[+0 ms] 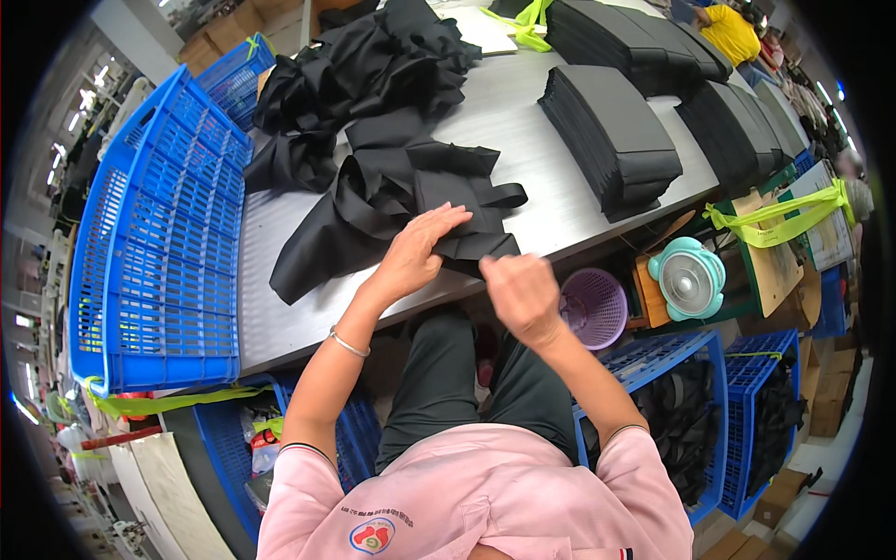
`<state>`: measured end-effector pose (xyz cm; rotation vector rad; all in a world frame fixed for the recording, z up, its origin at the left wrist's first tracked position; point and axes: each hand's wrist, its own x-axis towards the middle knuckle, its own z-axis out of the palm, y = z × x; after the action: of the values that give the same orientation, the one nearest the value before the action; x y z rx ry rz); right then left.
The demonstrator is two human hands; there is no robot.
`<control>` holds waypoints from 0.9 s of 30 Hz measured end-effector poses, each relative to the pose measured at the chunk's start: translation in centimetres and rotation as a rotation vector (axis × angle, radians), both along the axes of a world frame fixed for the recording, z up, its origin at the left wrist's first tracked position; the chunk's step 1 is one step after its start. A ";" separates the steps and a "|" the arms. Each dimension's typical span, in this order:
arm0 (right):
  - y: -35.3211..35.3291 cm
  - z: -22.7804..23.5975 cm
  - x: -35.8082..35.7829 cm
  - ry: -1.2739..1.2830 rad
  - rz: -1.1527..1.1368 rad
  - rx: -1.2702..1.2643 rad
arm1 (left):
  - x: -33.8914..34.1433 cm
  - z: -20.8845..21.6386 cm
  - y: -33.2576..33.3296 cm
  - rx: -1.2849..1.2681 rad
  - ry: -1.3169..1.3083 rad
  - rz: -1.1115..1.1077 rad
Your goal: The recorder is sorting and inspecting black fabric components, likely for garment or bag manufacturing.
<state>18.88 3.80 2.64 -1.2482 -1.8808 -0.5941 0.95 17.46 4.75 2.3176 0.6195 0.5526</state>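
Observation:
A black fabric bag with a strap loop lies crumpled, partly flattened, at the front edge of the metal table. On its near part rests my left hand, fingers stretched out and lying flat. My right hand is closed at the bag's near right corner, its fingertips on the cloth edge; the hand is slightly blurred. Behind this bag, a loose heap of more black bags spreads across the far left of the table. To the right stands a neat stack of folded black bags.
A tall blue plastic crate stands along the table's left side. More folded stacks sit at the far right. Below the right edge are a purple basket, a small turquoise fan and blue crates holding black cloth.

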 end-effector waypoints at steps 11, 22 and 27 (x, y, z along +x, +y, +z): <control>1.2 -2.8 -4.8 0.018 0.313 -0.501 | 2.4 -0.8 3.1 -0.247 0.103 0.112; 6.5 7.2 13.5 0.058 -0.607 0.086 | -1.9 -3.6 6.9 -0.473 -0.027 0.255; 9.1 5.9 20.4 0.195 -0.754 -0.351 | -0.3 0.2 1.2 -0.145 -0.152 0.217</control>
<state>39.24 12.94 8.54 -2.1888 -1.3486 -0.4993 0.65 18.66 5.00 2.0638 0.8149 0.7510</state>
